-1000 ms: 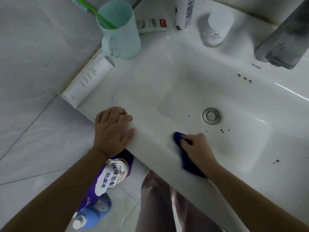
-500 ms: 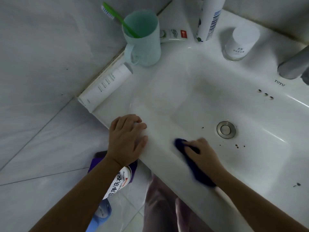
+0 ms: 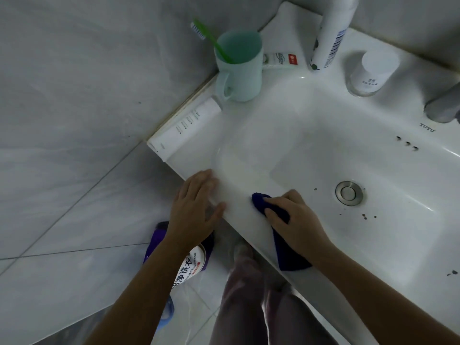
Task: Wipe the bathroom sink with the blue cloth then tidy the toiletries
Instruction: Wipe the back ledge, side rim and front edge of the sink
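My right hand (image 3: 296,220) presses the dark blue cloth (image 3: 286,247) onto the front rim of the white sink (image 3: 311,135), fingers curled over the cloth. My left hand (image 3: 196,210) rests flat on the rim's front left corner, fingers straight. On the sink's left ledge lies a white tube (image 3: 184,125). Behind it stands a mint green mug (image 3: 239,68) with a green toothbrush (image 3: 211,38) in it. A toothpaste tube (image 3: 281,59) lies at the back corner, beside a tall white spray can (image 3: 331,33) and a white jar (image 3: 373,70).
Dark specks dot the basin near the metal drain (image 3: 348,192). The grey faucet base (image 3: 445,105) stands at the far right. A purple detergent bag (image 3: 189,265) and a blue bottle (image 3: 166,312) sit on the tiled floor below my left arm. My legs (image 3: 249,295) stand against the sink front.
The view has shifted, so the sink sits lower and further right in frame. My right hand and cloth slid a little left along the front rim. My left hand stays on the corner.
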{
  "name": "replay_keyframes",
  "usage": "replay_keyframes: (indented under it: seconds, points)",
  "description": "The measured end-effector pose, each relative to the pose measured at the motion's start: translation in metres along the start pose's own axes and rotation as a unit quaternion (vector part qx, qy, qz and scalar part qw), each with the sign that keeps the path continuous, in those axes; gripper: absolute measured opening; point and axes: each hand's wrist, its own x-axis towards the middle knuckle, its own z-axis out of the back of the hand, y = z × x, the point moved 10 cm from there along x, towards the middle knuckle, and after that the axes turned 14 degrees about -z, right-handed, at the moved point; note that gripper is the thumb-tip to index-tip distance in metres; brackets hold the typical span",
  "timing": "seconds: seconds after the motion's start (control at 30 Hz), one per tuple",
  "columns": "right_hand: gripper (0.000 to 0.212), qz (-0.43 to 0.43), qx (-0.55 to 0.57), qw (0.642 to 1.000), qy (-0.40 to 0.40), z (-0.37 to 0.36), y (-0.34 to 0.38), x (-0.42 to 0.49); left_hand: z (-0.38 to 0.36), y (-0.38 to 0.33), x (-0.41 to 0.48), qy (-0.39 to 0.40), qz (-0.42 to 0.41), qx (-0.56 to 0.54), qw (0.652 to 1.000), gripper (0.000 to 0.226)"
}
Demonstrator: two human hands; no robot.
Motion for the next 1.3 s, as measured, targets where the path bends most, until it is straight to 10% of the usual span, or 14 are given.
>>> replay_keyframes:
  seconds: [0.2, 0.77, 1.1, 1.3]
  points:
    - [0.033, 0.09, -0.04, 0.995, -0.032, -0.031, 0.093, 0.044, 0.006, 0.006, -0.005, -0.049, 0.047, -0.088, 0.994, 0.05]
    - [0.034, 0.235, -0.094, 0.968, 0.002, -0.015, 0.072, -0.037, 0.047, 0.016, -0.037, -0.111, 0.098, -0.061, 0.987, 0.033]
    - [0.032, -0.043, -0.014, 0.993, 0.111, -0.039, -0.004, 0.061, 0.007, -0.003, 0.028, 0.006, 0.001, -0.032, 0.999, 0.043]
    - [0.031, -0.127, 0.01, 0.991, 0.034, -0.04, -0.039, 0.088, -0.031, -0.001, 0.081, 0.114, -0.147, 0.045, 0.981, 0.052]
